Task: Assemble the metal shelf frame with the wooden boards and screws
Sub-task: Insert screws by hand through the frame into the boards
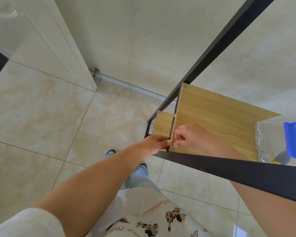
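Both hands meet at the upper board's near-left corner: your right hand pinches a screw there, your left hand grips the frame just beside.

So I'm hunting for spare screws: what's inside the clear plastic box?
Through the clear plastic box, something metallic glints near the bottom, beside a dark and yellow item. The blue handle and frame rail hide the rest.
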